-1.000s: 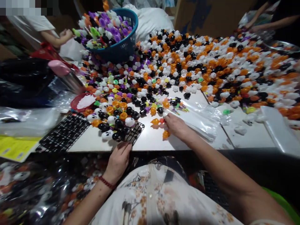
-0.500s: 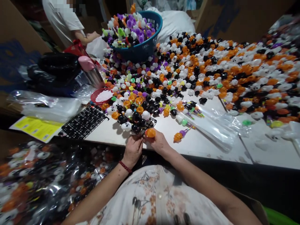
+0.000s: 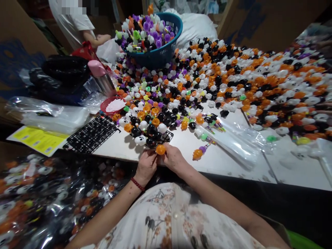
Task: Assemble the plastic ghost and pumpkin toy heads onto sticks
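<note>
My left hand (image 3: 147,165) is closed at the near edge of a black grid rack (image 3: 167,137), its fingertips pressed together by the table edge. The rack carries several round-headed toys in orange, white and black, among them a white ghost head (image 3: 140,139). My right hand (image 3: 174,157) pinches an orange-headed toy (image 3: 160,149), held at the rack's near corner close to my left fingertips. The lower part of that toy is hidden by my fingers. Right of my hands, an orange and purple toy (image 3: 199,153) lies alone on the white tabletop (image 3: 223,166).
A blue basket (image 3: 166,52) of toys stands behind a wide heap of them (image 3: 249,79). Clear plastic bags (image 3: 238,148) lie at right. Another black grid (image 3: 92,135), a red dish (image 3: 105,104) and a pink-lidded flask (image 3: 103,79) are left. A person in white (image 3: 75,27) is beyond.
The orange-headed toy has shifted slightly left and down, nearer my left fingertips, and has turned. My right hand moved a little with it. My left hand stays in place.
</note>
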Motion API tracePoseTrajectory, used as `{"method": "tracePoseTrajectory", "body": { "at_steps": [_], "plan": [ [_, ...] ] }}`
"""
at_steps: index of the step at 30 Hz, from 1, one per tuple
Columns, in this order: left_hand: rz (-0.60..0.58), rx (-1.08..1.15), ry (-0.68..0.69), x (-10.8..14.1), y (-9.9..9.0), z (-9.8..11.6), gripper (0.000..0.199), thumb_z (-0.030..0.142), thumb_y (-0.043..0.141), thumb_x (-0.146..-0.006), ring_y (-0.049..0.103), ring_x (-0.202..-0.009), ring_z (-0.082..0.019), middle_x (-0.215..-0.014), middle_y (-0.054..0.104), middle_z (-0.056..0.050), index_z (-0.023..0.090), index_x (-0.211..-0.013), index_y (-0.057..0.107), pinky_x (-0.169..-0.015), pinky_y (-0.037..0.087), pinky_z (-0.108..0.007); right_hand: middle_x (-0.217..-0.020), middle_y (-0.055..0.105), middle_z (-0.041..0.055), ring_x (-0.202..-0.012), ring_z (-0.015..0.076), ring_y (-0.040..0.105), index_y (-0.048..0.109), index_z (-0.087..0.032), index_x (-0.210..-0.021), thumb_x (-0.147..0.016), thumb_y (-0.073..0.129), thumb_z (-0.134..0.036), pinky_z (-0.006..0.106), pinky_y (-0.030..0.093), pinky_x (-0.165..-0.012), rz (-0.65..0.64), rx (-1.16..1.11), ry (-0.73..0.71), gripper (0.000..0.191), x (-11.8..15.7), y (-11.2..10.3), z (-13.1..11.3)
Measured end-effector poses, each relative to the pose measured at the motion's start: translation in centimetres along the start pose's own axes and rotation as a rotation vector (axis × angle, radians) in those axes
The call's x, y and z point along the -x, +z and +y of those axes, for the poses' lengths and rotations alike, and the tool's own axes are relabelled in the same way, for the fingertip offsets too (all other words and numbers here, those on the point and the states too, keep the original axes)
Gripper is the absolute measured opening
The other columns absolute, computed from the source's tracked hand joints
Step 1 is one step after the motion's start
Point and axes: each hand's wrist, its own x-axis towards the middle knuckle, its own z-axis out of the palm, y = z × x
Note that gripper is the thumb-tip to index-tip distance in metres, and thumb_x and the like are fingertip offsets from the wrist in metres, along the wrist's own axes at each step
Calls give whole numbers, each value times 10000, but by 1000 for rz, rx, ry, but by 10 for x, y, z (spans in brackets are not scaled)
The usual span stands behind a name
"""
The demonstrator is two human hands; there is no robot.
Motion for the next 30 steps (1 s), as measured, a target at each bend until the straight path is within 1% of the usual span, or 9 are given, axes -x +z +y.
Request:
{"method": "tracePoseTrajectory", "body": {
  "at_steps": [4, 8, 10, 13, 16, 19, 23, 26, 30],
  "plan": [
    [15, 1, 1, 0, -2, 5, 290, 166, 496, -909, 615, -1067, -242, -1122, 661, -124, 178, -1159, 643, -910, 536, -419, -919, 670, 57, -808, 183, 620, 590, -182, -995, -885, 569, -209, 275, 470, -733, -21, -56, -4, 114, 7, -5, -1],
    [15, -71, -51, -1, -2, 10, 221, 300, 574, -902, 629, -931, -255, -969, 653, -129, 142, -1033, 658, -810, 528, -387, -1181, 614, 122, -1012, 207, 614, 533, -185, -1281, -895, 569, -186, 341, 501, -901, 87, -48, -136, 388, 39, -38, 15],
    [5, -114, -77, -4, 0, 10, 284, 412, 608, -887, 627, -821, -252, -837, 646, -108, 137, -921, 669, -738, 511, -366, -1160, 602, 126, -1032, 220, 601, 569, -194, -1270, -897, 516, -138, 362, 508, -910, 162, 93, -107, 381, 56, -65, 32],
    [3, -152, -115, -11, 6, 10, 380, 516, 602, -874, 619, -706, -237, -718, 644, -79, 147, -846, 689, -664, 478, -338, -1071, 589, 139, -983, 256, 590, 637, -168, -1205, -858, 500, -98, 391, 523, -849, 237, 389, 44, 379, 70, -102, 65],
    [20, -133, -153, -17, 13, 8, 389, 511, 573, -898, 630, -648, -215, -693, 680, -65, 153, -876, 726, -622, 461, -313, -1067, 561, 152, -924, 265, 587, 671, -157, -1146, -859, 511, -119, 377, 516, -772, 205, 532, 119, 331, 70, -120, 93],
    [27, -128, -139, -20, 18, 6, 377, 468, 534, -932, 656, -659, -208, -732, 720, -70, 155, -909, 743, -622, 472, -303, -1135, 546, 158, -899, 237, 586, 685, -170, -1040, -895, 503, -147, 330, 490, -745, 124, 551, 104, 233, 66, -121, 106],
    [35, -176, -55, -20, 20, 2, 402, 451, 480, -956, 665, -678, -208, -719, 720, -78, 156, -911, 749, -633, 481, -294, -1112, 594, 144, -926, 227, 582, 637, -171, -1038, -903, 451, -110, 310, 462, -772, 70, 465, 66, 237, 60, -111, 101],
    [24, -178, -62, -19, 20, 1, 425, 452, 457, -963, 659, -672, -206, -702, 710, -82, 158, -854, 743, -626, 479, -289, -958, 634, 88, -857, 203, 585, 589, -170, -1070, -929, 413, -156, 313, 453, -771, 88, 195, 75, 226, 49, -94, 82],
    [29, -132, -75, -19, 19, 3, 400, 434, 467, -962, 653, -665, -195, -717, 702, -80, 158, -819, 719, -610, 474, -279, -800, 624, 9, -700, 155, 555, 584, -181, -946, -890, 521, -277, 273, 439, -666, 96, -297, 151, 128, 21, -56, 50]
  ]
}}
